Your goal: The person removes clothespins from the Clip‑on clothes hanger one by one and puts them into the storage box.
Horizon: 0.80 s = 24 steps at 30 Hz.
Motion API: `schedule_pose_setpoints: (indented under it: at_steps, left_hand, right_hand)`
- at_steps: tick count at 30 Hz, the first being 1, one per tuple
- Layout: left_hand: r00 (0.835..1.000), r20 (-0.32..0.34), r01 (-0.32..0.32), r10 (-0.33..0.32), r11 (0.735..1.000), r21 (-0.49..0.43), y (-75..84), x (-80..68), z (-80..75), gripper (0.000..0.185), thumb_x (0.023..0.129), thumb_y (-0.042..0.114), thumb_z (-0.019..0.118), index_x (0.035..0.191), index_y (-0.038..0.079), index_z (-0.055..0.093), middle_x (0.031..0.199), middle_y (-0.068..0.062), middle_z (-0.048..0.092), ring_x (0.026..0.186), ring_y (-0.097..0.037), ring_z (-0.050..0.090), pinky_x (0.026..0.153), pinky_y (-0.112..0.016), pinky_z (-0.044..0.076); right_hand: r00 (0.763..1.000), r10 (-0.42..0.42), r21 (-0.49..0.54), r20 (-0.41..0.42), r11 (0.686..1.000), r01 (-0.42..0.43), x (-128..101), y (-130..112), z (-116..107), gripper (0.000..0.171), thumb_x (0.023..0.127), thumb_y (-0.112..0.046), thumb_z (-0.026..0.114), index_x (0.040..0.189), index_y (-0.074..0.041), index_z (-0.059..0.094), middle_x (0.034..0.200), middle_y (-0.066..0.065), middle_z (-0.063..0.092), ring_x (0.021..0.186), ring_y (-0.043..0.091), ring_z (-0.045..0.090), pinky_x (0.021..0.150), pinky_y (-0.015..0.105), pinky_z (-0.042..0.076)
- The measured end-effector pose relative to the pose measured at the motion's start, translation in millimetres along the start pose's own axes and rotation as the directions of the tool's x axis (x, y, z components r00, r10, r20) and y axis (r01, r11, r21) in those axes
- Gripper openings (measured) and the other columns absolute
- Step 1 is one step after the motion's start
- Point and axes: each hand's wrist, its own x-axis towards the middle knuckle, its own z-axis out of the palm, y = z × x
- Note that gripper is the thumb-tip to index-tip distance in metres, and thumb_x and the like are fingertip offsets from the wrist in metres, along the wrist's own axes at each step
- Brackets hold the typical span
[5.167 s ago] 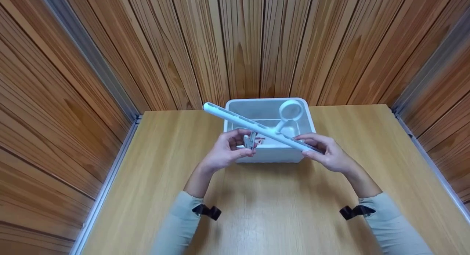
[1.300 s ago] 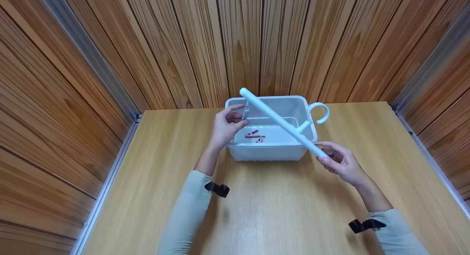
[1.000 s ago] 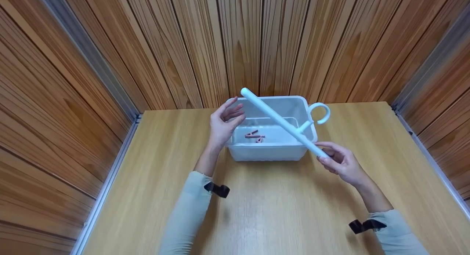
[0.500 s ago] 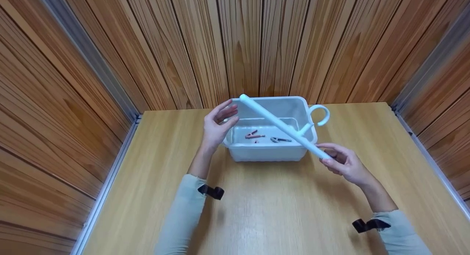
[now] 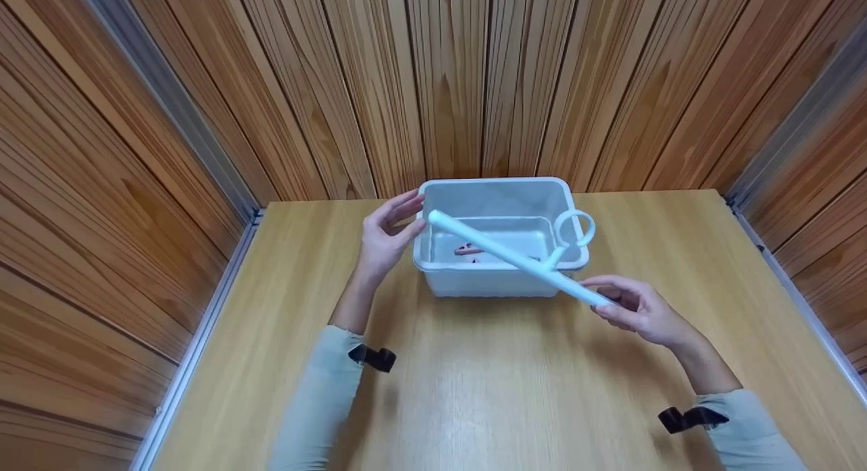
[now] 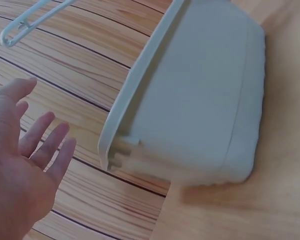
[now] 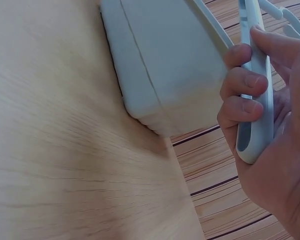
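right hand (image 5: 643, 312) is gripping one end of a white hanger bar (image 5: 515, 259), fingers (image 7: 242, 85) curling round the bar's end, thumb on the opposite side. the bar is slanting over the white plastic tub (image 5: 433, 281), its free end hanging above the tub's left rim, its held end sticking out past the tub's front right corner. the bar's round hook (image 5: 574, 228) is sitting over the tub's right rim. in the right wrist view the bar (image 7: 255, 75) is showing a slotted underside and the tub's outer wall (image 7: 165, 65) is lying just beside the hand (image 7: 282, 165).

left hand (image 5: 386, 234) is hovering just left of the tub's left rim, fingers (image 6: 47, 145) spreading out and relaxing, holding nothing, palm facing the tub. whether it is touching the rim, cannot tell. in the left wrist view the hand (image 6: 20, 180) is lying apart from the tub's outer wall (image 6: 200, 100), and the bar's free end (image 6: 25, 22) is showing beyond the rim.

inside the tub, a small pink clothes peg (image 5: 467, 249) is lying on the floor, left of the bar; another small bit beside it is too small to tell.

the tub is standing on a wooden table (image 5: 474, 376), at its far edge, against the wooden panel wall (image 5: 460, 78). grey sleeves with black wrist straps (image 5: 371, 356) are reaching in from the tub's near side.
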Motion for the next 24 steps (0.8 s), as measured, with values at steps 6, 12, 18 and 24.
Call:
schedule_pose_setpoints:
  at_steps: [6, 12, 18, 24]
  left_hand:
    - [1.0, -0.005, -0.014, 0.014, 1.0, 0.02, -4.6, -6.8, -16.6, 0.047, 0.109, 0.006, 0.071, 0.155, -0.002, 0.063, 0.157, -0.021, 0.069, 0.149, -0.038, 0.066, 0.121, -0.055, 0.057]
    - [1.0, -0.008, -0.009, 0.01, 0.999, 0.037, -5.6, -16.8, -32.3, 0.048, 0.111, 0.007, 0.068, 0.158, 0.0, 0.06, 0.162, -0.021, 0.065, 0.153, -0.04, 0.062, 0.125, -0.057, 0.053]
    - [0.999, 0.01, -0.032, 0.032, 0.997, 0.071, -7.0, -23.3, -44.7, 0.051, 0.11, 0.005, 0.067, 0.159, -0.002, 0.057, 0.165, -0.024, 0.061, 0.156, -0.042, 0.059, 0.126, -0.06, 0.052]
    - [0.999, 0.013, -0.033, 0.032, 0.992, 0.125, -14.0, -32.4, -54.1, 0.052, 0.108, 0.004, 0.069, 0.159, -0.001, 0.058, 0.166, -0.026, 0.059, 0.157, -0.044, 0.057, 0.127, -0.065, 0.048]
  right_hand:
    - [0.998, 0.059, -0.079, 0.038, 0.995, -0.056, -3.3, -0.8, 1.9, 0.044, 0.105, 0.018, 0.056, 0.146, 0.005, 0.065, 0.105, -0.011, 0.074, 0.078, 0.005, 0.061, 0.058, 0.025, 0.051]
    - [0.995, 0.054, -0.133, 0.089, 0.99, -0.042, -0.4, -5.1, 1.7, 0.044, 0.105, 0.016, 0.057, 0.146, 0.002, 0.067, 0.096, -0.001, 0.067, 0.075, 0.016, 0.058, 0.059, 0.028, 0.051]
    - [0.992, 0.049, -0.168, 0.12, 0.985, -0.029, 5.8, -11.8, 2.2, 0.045, 0.104, 0.015, 0.06, 0.146, 0.001, 0.068, 0.1, 0.0, 0.069, 0.079, 0.01, 0.06, 0.063, 0.026, 0.051]
    - [0.984, 0.112, -0.2, 0.141, 0.976, -0.082, 8.1, -14.3, 6.4, 0.041, 0.106, 0.01, 0.063, 0.144, -0.002, 0.071, 0.109, -0.009, 0.074, 0.089, 0.005, 0.063, 0.073, 0.025, 0.054]
